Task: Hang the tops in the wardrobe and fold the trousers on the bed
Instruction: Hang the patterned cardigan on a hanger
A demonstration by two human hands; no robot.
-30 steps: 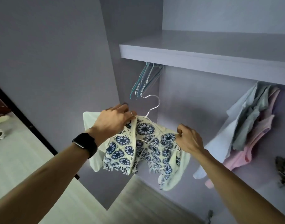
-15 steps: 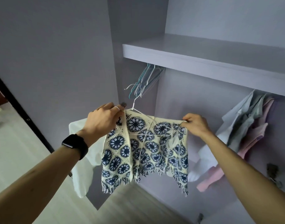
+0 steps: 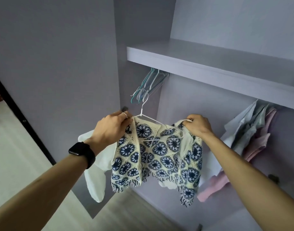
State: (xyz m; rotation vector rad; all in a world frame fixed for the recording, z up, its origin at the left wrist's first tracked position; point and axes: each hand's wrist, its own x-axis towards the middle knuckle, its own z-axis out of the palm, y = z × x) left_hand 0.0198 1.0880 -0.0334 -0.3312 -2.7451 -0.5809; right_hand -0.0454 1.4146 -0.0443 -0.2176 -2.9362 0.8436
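You face a lilac-grey wardrobe, its shelf crossing the upper part. On your left its tall side panel ends at a black strip. Pale wood-grain floor lies below, under soft, even light.

There is only one camera here, worn on the person's head. It faces forward and a little down into the open wardrobe, near enough that the shelf spans the upper right. The left hand and right hand, reaching in from the bottom corners, meet mid-frame on the crochet top. The floor shows along the bottom.
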